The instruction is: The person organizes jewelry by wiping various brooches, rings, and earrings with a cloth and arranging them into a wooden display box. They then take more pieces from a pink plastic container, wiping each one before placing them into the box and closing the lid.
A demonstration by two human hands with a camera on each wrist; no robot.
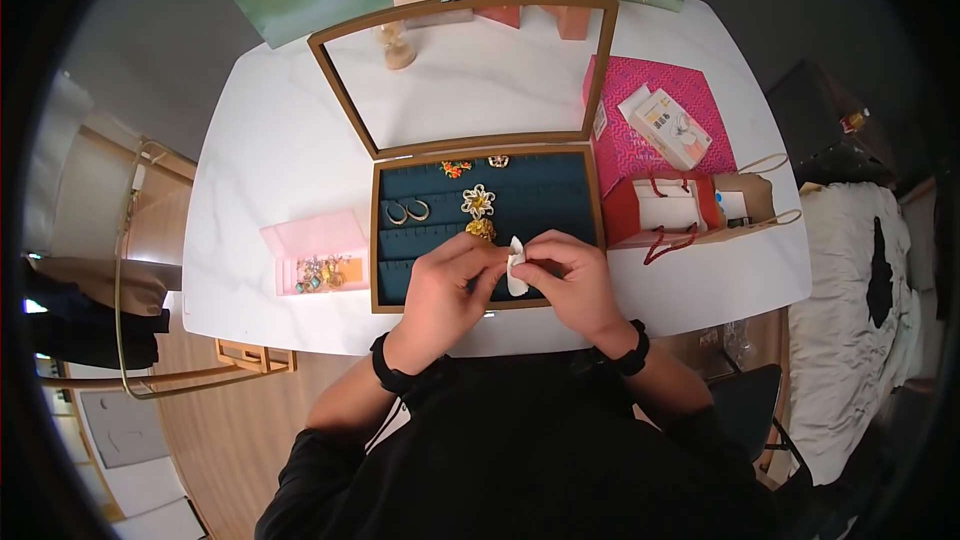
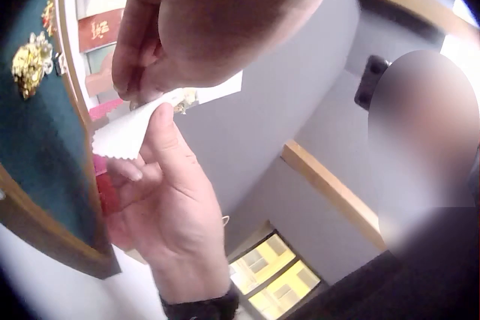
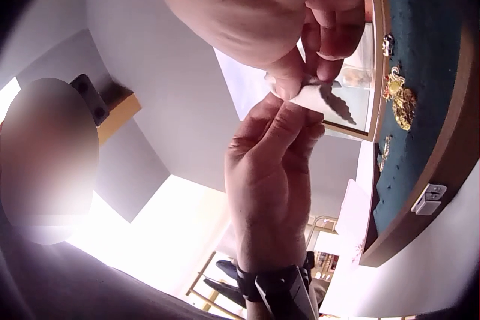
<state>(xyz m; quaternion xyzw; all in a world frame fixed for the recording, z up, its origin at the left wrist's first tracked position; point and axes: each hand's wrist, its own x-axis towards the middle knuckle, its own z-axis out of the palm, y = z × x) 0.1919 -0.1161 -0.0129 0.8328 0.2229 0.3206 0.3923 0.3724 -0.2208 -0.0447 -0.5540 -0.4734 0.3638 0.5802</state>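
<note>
Over the front of a wooden jewellery box point(image 1: 374, 265), both hands pinch a small white cloth point(image 1: 516, 275) with a zigzag edge. My left hand point(image 1: 447, 285) holds it from one side between thumb and fingers. From the other side, my right hand point(image 1: 578, 287) grips it, thumb on top in the left wrist view. Whatever lies inside the fold is hidden. On the dark green lining just beyond the fingers sit a flower brooch point(image 1: 478, 202) and a gold ornament point(image 1: 481, 229). Hoop earrings point(image 1: 418, 210) lie to the left, and an orange-red piece point(image 1: 456, 169) farther back.
The box's glazed lid point(image 1: 345, 90) stands raised behind. To the left, a pink case point(image 1: 290, 245) holds several jewellery pieces. At right are a pink box point(image 1: 700, 90), a small white carton point(image 1: 672, 130) and a red gift bag point(image 1: 625, 208). An hourglass point(image 1: 398, 48) and vase point(image 1: 576, 0) stand behind.
</note>
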